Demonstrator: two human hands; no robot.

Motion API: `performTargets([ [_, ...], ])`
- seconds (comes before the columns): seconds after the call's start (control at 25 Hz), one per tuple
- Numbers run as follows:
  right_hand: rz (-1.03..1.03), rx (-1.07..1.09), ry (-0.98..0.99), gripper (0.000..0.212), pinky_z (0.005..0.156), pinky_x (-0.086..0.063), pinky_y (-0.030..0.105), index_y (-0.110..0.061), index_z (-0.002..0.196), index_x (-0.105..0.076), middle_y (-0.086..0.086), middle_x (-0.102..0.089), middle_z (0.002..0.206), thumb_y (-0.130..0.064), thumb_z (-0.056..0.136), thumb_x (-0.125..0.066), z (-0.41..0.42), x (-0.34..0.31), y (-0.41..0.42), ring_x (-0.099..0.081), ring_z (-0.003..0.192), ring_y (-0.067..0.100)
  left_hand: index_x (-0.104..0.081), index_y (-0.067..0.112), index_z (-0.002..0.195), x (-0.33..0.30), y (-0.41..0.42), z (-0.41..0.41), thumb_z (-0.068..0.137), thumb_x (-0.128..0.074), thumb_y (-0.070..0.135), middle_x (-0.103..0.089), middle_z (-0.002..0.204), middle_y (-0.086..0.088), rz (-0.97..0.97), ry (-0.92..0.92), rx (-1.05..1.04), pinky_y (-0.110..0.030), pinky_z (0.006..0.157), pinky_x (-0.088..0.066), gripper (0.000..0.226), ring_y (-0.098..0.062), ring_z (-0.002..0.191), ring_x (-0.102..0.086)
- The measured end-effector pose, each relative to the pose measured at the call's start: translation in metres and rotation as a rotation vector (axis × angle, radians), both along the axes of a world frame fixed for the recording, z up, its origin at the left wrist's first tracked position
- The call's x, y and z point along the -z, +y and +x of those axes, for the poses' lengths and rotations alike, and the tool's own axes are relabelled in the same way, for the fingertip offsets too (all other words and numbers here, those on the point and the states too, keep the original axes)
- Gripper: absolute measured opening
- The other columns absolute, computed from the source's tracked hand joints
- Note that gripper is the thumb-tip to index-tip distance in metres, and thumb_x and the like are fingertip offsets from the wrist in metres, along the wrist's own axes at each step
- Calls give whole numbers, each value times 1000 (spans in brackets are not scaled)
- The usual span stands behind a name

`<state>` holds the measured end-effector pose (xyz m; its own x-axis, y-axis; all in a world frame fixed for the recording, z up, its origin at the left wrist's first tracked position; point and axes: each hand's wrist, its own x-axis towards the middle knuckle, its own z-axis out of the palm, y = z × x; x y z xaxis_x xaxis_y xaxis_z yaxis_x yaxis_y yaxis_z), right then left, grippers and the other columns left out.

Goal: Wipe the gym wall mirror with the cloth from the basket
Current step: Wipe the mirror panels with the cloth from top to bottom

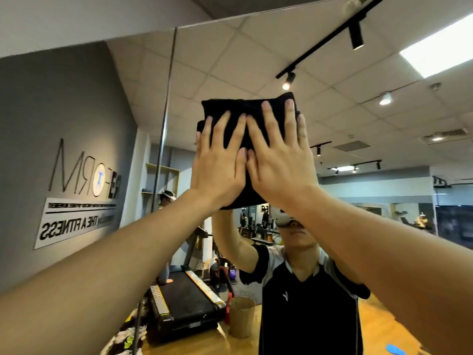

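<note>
A folded black cloth (240, 111) lies flat against the wall mirror (358, 119), high up in the middle of the view. My left hand (220, 160) presses on its left half with straight, spread fingers. My right hand (279, 155) presses on its right half the same way, its fingertips near the cloth's top edge. Both arms reach up from the lower corners. The cloth's lower part is hidden behind my palms. The mirror shows my own reflection with raised arms.
A vertical seam (163, 129) splits the mirror panels left of the cloth. Reflected in the glass are a treadmill (186, 298), a woven basket (242, 316), a grey wall with reversed lettering (84, 180) and a wooden floor (378, 326).
</note>
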<state>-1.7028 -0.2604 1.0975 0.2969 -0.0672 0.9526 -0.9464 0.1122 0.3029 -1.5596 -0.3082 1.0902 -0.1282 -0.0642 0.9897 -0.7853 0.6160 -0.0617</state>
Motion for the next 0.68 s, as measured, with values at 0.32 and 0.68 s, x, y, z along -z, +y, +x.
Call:
performTargets([
  [0.32, -19, 94, -83, 64, 128, -3, 58, -24, 165, -21, 11, -13, 173, -45, 104, -21, -74, -98, 36, 0, 158, 45, -17, 31, 162, -102, 27, -79, 105, -29, 40, -16, 169, -5, -51, -17, 19, -53, 127, -10, 59, -35, 156, -7],
  [0.68, 64, 28, 1, 64, 128, 2, 57, -27, 165, -21, 10, -11, 173, -49, 104, -25, -15, -86, 14, 5, 158, 43, -25, 24, 160, -80, -7, -19, 99, -25, 41, -23, 164, -11, -88, 81, 26, -55, 123, -24, 63, -39, 151, -20],
])
